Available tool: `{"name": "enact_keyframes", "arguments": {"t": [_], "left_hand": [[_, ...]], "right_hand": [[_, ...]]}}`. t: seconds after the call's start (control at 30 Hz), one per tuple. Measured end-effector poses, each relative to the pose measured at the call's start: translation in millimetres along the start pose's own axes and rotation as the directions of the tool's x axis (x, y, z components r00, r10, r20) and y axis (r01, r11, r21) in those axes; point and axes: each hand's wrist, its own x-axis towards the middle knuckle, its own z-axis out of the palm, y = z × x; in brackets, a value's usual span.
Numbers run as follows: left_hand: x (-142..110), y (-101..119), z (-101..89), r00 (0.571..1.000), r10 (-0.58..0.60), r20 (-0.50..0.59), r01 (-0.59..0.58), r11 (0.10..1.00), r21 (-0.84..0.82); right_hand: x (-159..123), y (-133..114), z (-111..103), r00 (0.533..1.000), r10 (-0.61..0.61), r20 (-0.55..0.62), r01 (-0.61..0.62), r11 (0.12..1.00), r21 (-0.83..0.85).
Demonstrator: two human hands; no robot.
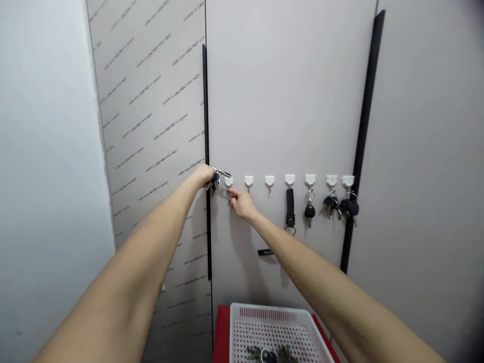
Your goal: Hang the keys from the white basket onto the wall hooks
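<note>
A bunch of keys (pixel 216 182) with a metal clip ring is gripped in my left hand (pixel 205 175), close to the leftmost white hook (pixel 229 181) I can see on the panel. The ring's end reaches across the top of that hook. From below, my right hand (pixel 242 204) points its index finger at the hook's lower tip, with the other fingers partly bent. Nothing shows in the right hand. Whether the fingertip touches the hook is hard to tell.
To the right, a black strap (pixel 290 207), a single key (pixel 310 212) and key bunches (pixel 330 202) hang from more hooks. A black tag (pixel 265 252) shows beside my right forearm. Below, a white basket (pixel 280 311) holding keys stands on something red (pixel 223 333). Long black handles (pixel 368 101) edge the panels.
</note>
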Motion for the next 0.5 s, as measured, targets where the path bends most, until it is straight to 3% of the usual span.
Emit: {"name": "enact_keyframes", "arguments": {"t": [0.13, 0.2, 0.4, 0.5], "left_hand": [[-2.4, -4.1, -3.1, 0.995, -0.049, 0.091, 0.059, 0.992, -0.113], [-0.3, -7.8, -6.7, 0.99, -0.055, 0.133, 0.074, 0.987, -0.144], [10.6, -20.6, -18.1, 0.978, -0.063, 0.201, 0.095, 0.983, -0.155], [12.1, -29.5, -20.7, 0.965, -0.09, 0.245, 0.13, 0.98, -0.151]], "right_hand": [[-1.1, -7.5, -2.6, 0.993, -0.098, -0.07, 0.085, 0.982, -0.169], [1.2, -14.2, -1.5, 0.988, -0.117, -0.097, 0.099, 0.98, -0.17], [8.5, -33.9, 10.3, 0.994, 0.048, 0.098, -0.062, 0.986, 0.152], [11.7, -35.4, 15.1, 0.996, 0.078, 0.052, -0.088, 0.969, 0.229]]}}
